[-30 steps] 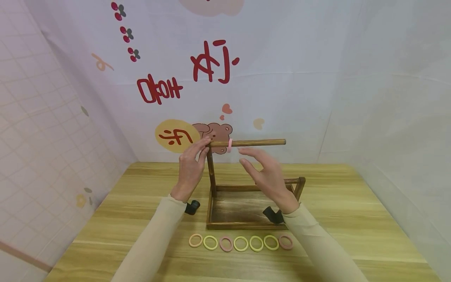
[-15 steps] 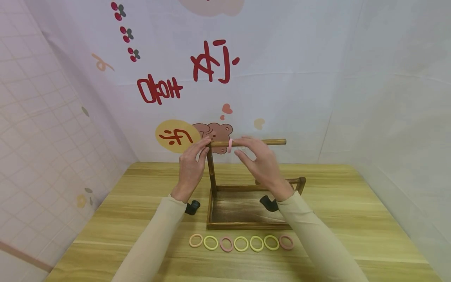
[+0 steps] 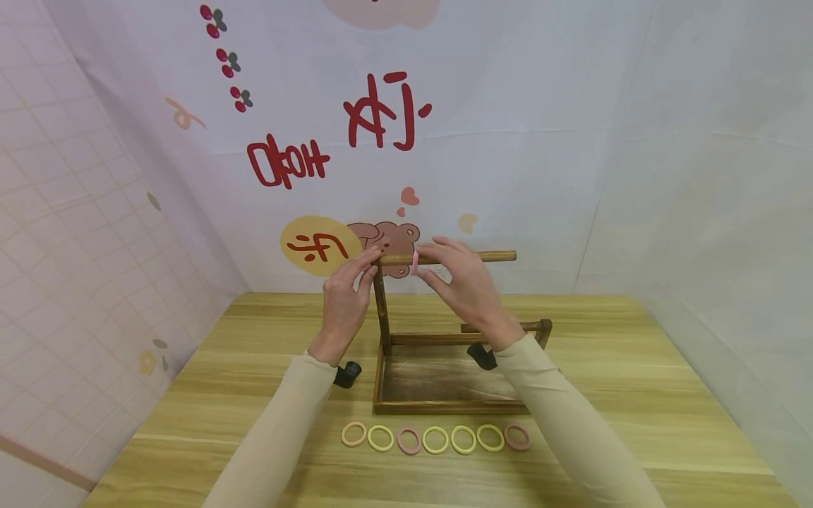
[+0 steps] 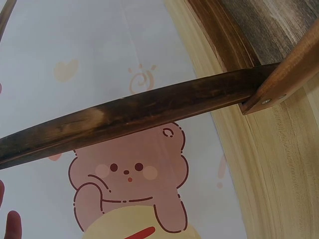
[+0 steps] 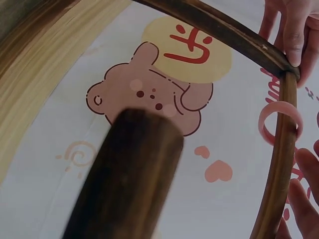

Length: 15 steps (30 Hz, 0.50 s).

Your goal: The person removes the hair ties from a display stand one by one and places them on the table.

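A wooden stand has an upright post at its left and a long rod running right from the top. My left hand holds the corner where post and rod meet, fingers above and thumb lower by the post. A pink ring hangs around the rod, left of its middle. My right hand is at the ring's right side, index finger near its top and thumb near its bottom. In the right wrist view, fingertips show right by the ring, spread apart.
In front of the stand's tray lies a row of several rings, yellow, pink and orange. A shorter, lower rod juts left from the stand's right post. The wooden table meets a printed cloth backdrop.
My right hand has moved left and up along the rod to the pink ring, which now tilts slightly. My left hand has stayed at the corner.
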Tool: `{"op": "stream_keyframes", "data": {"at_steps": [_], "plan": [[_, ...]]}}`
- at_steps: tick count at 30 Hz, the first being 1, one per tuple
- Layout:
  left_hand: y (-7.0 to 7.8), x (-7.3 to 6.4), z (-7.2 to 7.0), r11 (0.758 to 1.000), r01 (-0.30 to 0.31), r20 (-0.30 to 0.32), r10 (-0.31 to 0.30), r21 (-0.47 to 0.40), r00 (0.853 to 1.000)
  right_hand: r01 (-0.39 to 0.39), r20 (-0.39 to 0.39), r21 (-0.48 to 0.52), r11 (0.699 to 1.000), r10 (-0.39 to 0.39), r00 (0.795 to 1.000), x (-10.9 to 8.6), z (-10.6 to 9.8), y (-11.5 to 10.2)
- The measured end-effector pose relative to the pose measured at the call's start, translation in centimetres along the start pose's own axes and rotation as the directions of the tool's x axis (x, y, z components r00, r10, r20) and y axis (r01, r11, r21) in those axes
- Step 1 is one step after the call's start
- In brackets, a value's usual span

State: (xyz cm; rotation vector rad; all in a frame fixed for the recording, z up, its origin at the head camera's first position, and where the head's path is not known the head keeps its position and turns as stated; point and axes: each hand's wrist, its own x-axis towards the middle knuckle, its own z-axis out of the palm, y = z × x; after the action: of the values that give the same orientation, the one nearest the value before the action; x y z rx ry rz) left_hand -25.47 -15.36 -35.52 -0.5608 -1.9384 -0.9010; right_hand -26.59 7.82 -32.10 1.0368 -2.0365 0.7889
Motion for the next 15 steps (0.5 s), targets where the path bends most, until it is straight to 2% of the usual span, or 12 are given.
{"op": "stream_keyframes", "data": {"at_steps": [15], "plan": [[0.08, 0.02, -0.12, 1.0, -0.012, -0.004, 0.012, 0.006, 1.0, 0.004, 0.127, -0.195, 0.981, 0.021, 0.992, 0.62, 0.3, 0.16]]}}
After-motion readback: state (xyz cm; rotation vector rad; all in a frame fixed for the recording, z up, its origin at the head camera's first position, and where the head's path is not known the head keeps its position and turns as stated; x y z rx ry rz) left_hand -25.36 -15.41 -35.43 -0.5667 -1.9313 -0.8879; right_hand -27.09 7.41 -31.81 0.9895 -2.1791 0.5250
